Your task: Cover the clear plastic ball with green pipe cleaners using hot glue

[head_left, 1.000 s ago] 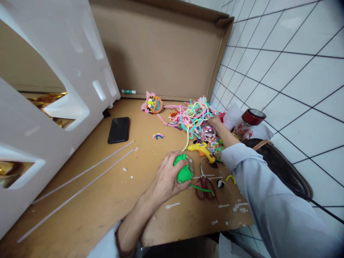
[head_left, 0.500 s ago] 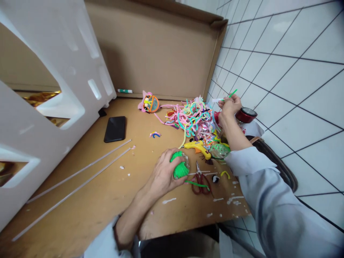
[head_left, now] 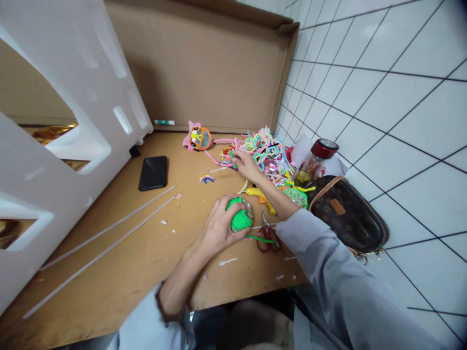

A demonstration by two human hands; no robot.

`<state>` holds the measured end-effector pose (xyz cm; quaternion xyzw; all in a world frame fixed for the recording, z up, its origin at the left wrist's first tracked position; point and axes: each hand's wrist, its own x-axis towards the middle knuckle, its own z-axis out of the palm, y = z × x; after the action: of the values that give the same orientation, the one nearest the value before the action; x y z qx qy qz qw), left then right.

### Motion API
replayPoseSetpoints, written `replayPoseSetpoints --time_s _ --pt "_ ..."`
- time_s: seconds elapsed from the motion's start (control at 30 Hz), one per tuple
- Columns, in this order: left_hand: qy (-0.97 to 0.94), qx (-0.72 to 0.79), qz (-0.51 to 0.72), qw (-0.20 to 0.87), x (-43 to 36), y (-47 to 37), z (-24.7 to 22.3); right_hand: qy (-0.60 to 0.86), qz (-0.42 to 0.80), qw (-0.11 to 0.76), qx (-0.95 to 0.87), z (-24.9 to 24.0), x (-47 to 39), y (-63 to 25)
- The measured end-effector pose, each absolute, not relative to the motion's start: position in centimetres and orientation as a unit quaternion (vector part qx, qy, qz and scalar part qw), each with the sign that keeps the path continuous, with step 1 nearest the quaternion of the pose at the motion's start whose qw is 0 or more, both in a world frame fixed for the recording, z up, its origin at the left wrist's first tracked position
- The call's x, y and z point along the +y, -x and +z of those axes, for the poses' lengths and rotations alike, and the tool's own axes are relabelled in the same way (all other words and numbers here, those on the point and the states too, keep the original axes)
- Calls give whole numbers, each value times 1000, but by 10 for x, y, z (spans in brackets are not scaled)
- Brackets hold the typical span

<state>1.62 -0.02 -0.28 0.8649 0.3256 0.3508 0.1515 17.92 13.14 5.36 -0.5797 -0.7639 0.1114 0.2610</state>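
Observation:
My left hand [head_left: 219, 222] is wrapped round a clear ball [head_left: 249, 208] partly covered in green pipe cleaner [head_left: 241, 221], held low over the table. My right hand [head_left: 247, 164] is at the near-left side of a pile of coloured pipe cleaners [head_left: 268, 141], its fingers pinched on a short green pipe cleaner piece [head_left: 231, 154]. Close to those fingertips is a thin white strip [head_left: 218, 169]; whether they hold it I cannot tell. Beneath my right forearm lies a yellow glue gun [head_left: 260, 194], partly hidden. Red-handled scissors [head_left: 268, 243] lie right of the ball, with a green pipe cleaner [head_left: 260, 238] across them.
A pink toy with an orange ring [head_left: 199, 137] sits at the back. To the left are a black phone [head_left: 153, 173], two long white sticks [head_left: 105, 248] and a white foam panel [head_left: 109, 97]. A red-lidded jar [head_left: 323, 149] and a brown bag [head_left: 346, 214] stand at the right.
My right hand has moved left, from beside the jar across to the near-left side of the pile, with the green piece. My left hand keeps its hold on the ball. The view has shifted slightly.

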Motion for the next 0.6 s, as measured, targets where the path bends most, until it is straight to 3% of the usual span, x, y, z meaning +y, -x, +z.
replayPoseSetpoints --time_s 0.33,0.6 --pt "-863 326 353 157 -1 -16 -1 764 45 87 -637 33 156 -223" --pt "-863 333 350 149 -1 -17 -3 796 -47 121 -592 79 136 -235"
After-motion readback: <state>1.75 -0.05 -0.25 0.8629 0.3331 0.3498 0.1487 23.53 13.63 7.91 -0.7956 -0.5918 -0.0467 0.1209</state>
